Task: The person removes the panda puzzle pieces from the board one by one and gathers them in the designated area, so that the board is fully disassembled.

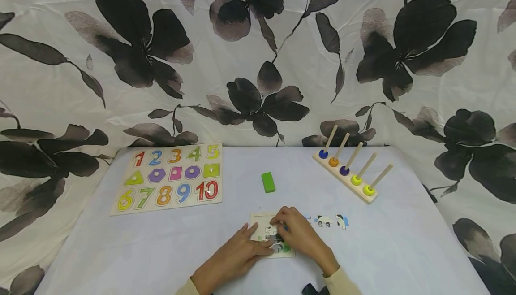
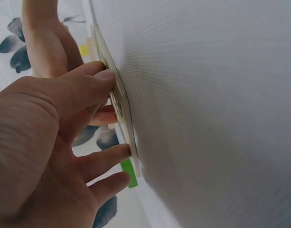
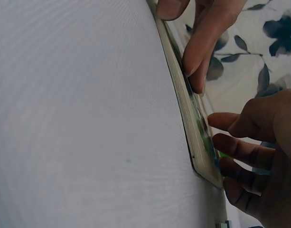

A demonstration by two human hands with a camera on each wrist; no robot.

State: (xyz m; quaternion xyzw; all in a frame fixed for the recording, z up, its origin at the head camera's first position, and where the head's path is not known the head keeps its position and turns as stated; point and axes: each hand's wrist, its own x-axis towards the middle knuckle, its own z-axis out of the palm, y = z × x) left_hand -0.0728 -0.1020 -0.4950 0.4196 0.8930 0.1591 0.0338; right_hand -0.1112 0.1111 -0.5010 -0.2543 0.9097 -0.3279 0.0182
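A small wooden puzzle board (image 1: 258, 219) with a panda picture lies flat near the front of the table. My left hand (image 1: 242, 252) rests over its left side and lower edge, fingers spread, tips on the board and its pieces. From the right, my right hand (image 1: 298, 232) reaches over the board, fingers bent down, fingertips touching puzzle pieces (image 1: 269, 231) near the upper middle. The right wrist view shows these fingertips (image 3: 223, 142) spaced apart along the board's face. Part of the picture is hidden beneath both hands. Loose panda pieces (image 1: 323, 221) lie right of the board.
Behind the board lies a green block (image 1: 268, 182). A number and shape board (image 1: 169, 203) occupies the back left. At back right stands a wooden peg stand (image 1: 348, 179) with coloured beads. A black object (image 1: 314, 289) sits at the front edge, by the right sleeve.
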